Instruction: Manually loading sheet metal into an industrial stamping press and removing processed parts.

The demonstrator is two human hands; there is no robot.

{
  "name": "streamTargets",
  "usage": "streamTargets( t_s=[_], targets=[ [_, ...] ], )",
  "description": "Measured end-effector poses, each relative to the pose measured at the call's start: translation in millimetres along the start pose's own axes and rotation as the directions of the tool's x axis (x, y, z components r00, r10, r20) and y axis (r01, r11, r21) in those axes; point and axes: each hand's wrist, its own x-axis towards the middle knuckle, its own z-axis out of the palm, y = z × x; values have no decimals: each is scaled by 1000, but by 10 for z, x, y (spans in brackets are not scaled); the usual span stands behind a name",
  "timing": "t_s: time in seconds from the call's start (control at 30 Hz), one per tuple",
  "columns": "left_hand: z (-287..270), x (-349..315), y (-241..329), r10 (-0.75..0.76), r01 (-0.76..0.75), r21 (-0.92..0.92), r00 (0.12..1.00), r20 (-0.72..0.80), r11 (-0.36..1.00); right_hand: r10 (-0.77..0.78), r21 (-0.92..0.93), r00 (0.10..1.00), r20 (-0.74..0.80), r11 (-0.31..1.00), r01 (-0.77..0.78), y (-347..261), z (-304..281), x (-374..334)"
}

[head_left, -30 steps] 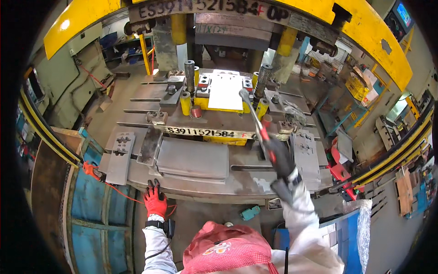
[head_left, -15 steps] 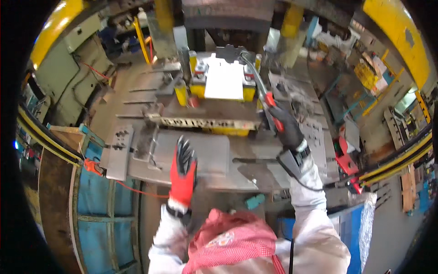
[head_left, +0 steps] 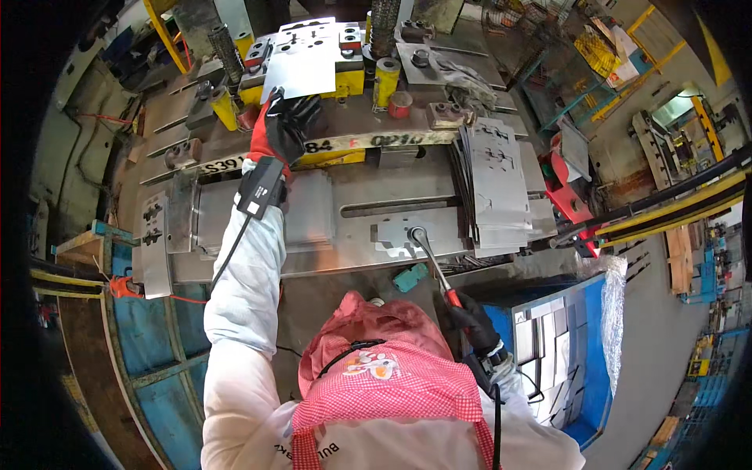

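Gripping a red-handled tool (head_left: 439, 274) in a closed right hand (head_left: 474, 323), a worker has the left hand (head_left: 283, 129), gloved in red and black, at the near left corner of a bright metal sheet (head_left: 301, 70). The left fingers are partly curled; whether they pinch the sheet or only touch it cannot be told. The sheet lies over a yellow-sided block (head_left: 346, 84) at the far side of the bed. Good handling here would likely mean a light, level hold at the rim, fingertips off the sharp corner, and the tool's round head kept well apart.

Beside the sheet, two yellow posts (head_left: 385, 82) and a ridged pillar (head_left: 384, 31) narrow the room to either side; the near side looks the freer way. Closer to the body, a stack of plain plates (head_left: 309, 211) lies under the left forearm, and a stack of punched plates (head_left: 497, 180) stands at right, its left edges fanned. Between them runs the widest gap, across the slotted steel bed (head_left: 360, 227), with the tool's head over its front part. Off the bed's right corner, near the right hand, stands a blue bin (head_left: 597, 329) of cut pieces.
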Motion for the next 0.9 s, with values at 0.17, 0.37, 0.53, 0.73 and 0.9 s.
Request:
streamTargets(
  t_s=[0.17,0.37,0.53,0.73,0.9],
  targets=[
    [-438,241,-32,78,-66,-86,987,141,994,40,-177,996,79,984,-25,55,3,31],
    [-638,234,10,284,-313,742,944,171,594,54,22,998,-19,998,-54,120,-28,18],
    [191,-679,275,338,-361,931,870,360,-61,-100,-201,995,-28,975,92,-494,151,14],
    [-103,-1344,1318,298,-141,887,955,5,439,-178,-53,978,-112,984,173,-638,-20,151],
    [192,-1282,1859,-73,-14,972,997,33,236,-343,-252,935,89,900,355,-1075,220,130]
  ],
)
